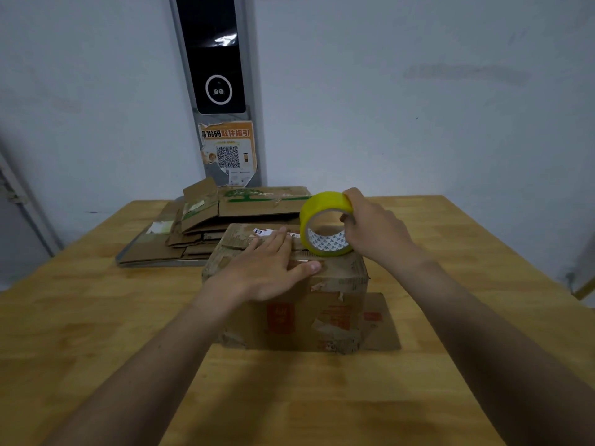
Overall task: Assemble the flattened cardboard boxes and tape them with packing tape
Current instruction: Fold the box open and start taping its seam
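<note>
— While the wooden table (96, 317) under a pale wall (418, 123) is plain enough, what can be read?
— Only an orange poster (229, 149) with a QR code and Chinese characters. Red print on the cardboard box (289, 320) mid-table is blurred.
— Hands?
— The left hand (267, 268) lies flat, fingers straight, on the box top. The right hand (373, 226) grips the yellow tape roll (325, 202) standing there. Flattened boxes (199, 226) lie behind, partly hidden.

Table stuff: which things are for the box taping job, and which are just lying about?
For the job: box, pressed by the left hand; yellow tape roll, gripped by the right hand; pile of flat boxes behind.
Just there: poster with a square code; black screen above it.
</note>
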{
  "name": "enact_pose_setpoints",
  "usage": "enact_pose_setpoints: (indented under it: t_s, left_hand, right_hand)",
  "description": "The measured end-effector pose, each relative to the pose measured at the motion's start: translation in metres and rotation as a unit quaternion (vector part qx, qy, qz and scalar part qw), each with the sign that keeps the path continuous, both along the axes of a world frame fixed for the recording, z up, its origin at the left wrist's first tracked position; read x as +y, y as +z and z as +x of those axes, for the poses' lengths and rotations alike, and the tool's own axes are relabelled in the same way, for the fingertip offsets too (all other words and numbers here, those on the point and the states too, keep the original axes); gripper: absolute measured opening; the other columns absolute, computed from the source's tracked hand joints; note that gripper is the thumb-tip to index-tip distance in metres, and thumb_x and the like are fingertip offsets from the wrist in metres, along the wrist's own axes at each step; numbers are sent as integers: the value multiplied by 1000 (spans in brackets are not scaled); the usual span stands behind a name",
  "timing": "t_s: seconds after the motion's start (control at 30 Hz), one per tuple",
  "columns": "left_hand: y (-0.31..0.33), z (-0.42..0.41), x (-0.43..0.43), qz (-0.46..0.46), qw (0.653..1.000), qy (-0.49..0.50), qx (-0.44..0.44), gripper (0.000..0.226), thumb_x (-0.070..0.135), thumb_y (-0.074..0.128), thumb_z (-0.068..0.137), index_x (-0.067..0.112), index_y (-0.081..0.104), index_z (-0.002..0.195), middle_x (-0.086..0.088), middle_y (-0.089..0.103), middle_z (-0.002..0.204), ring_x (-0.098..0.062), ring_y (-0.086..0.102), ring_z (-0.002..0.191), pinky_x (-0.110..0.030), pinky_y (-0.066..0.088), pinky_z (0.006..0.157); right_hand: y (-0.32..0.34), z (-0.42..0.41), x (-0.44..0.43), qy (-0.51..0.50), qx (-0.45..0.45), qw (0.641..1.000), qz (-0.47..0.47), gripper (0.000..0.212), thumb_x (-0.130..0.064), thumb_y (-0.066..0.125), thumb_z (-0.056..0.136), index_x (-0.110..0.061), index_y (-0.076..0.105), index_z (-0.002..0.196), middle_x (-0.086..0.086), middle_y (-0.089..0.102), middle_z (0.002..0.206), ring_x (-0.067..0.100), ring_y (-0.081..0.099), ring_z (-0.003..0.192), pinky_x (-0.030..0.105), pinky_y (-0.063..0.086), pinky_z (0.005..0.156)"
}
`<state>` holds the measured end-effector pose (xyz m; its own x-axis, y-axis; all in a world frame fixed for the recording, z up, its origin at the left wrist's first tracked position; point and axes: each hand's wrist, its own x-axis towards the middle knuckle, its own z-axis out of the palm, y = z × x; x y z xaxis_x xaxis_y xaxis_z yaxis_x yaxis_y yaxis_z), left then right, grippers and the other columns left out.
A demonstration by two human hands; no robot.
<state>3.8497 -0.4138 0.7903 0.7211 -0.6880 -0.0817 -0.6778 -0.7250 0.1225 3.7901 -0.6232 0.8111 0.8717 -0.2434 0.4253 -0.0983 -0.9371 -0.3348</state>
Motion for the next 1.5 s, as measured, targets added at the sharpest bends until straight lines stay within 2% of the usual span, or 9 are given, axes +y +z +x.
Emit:
enact_pose_setpoints:
  t_s: [0.37, 0.57, 0.67, 0.9, 1.1, 1.17, 1.33, 1.43, 1.5]
  left_hand:
    - [-4, -3, 3, 1, 1000, 9, -23, 114, 85, 1, 75, 14, -3, 164, -2, -12, 172, -11, -11, 157, -41, -6, 128]
    - [-1, -4, 1, 10, 1000, 12, -10, 118, 87, 1, 73, 12, -5, 164, -3, -15, 171, -13, -12, 157, -45, -6, 128]
    - [1, -8, -9, 13, 1000, 4, -8, 117, 87, 2, 76, 11, -4, 164, -4, -16, 171, -14, -15, 157, -46, -5, 128]
    - [-1, -16, -44, -7, 999, -50, -17, 97, 81, 15, 92, 20, -8, 164, -2, -13, 172, -12, -15, 157, -46, -2, 128]
    - [-1, -15, -39, -6, 999, -45, -5, 97, 80, 16, 93, 18, -8, 164, -1, -14, 171, -10, -15, 156, -44, -3, 129]
    - [-1, -15, -40, -6, 999, -42, -6, 99, 80, 15, 92, 17, -8, 164, -2, -15, 171, -10, -15, 156, -43, -3, 129]
    - [-3, -14, -38, -1, 999, -40, -18, 102, 81, 12, 91, 12, -4, 164, -4, -14, 171, -11, -14, 157, -40, -4, 128]
    - [-2, -15, -36, 5, 999, -41, -17, 109, 85, 6, 84, 11, -5, 164, -4, -16, 171, -11, -14, 156, -38, -5, 128]
    - [-2, -16, -36, 6, 999, -41, -19, 115, 87, 1, 77, 11, -5, 164, -4, -15, 171, -12, -13, 156, -38, -5, 127]
  right_hand:
    - [20, -25, -26, -7, 2, 1000, -5, 51, -1, 44, 94, -31, 45, 136, 5, 65, 104, 29, 62, 65, 51, 59, 59]
    - [-16, -23, -26, 21, -62, 955, 290, 57, -1, 47, 98, -39, 44, 141, 5, 60, 125, 27, 67, 81, 38, 60, 47]
    - [-23, -21, -24, 20, -93, 939, 330, 64, 1, 46, 98, -43, 45, 143, 1, 52, 136, 22, 66, 85, 32, 58, 46]
    - [-18, -14, -22, 40, -90, 961, 259, 68, 1, 42, 95, -54, 47, 135, -11, 63, 101, 18, 64, 79, 36, 58, 41]
    - [-30, -15, -21, 17, -111, 969, 220, 57, -12, 52, 101, -42, 39, 147, -9, 63, 105, 22, 69, 81, 51, 61, 68]
    - [-25, -14, -24, 21, -108, 970, 217, 51, -9, 47, 103, -37, 42, 144, -5, 63, 105, 25, 69, 83, 49, 62, 61]
    - [-2, -22, -42, 40, -62, 991, 112, 54, 0, 41, 99, -38, 47, 136, -1, 60, 106, 19, 57, 52, 32, 48, 33]
    - [4, -40, -69, 10, -62, 998, 30, 58, 5, 44, 95, -34, 51, 137, 5, 61, 110, 11, 53, 67, 34, 48, 49]
    - [-1, -54, -87, -20, -53, 998, -15, 62, 8, 48, 90, -29, 53, 139, 9, 61, 117, 28, 62, 89, 43, 51, 72]
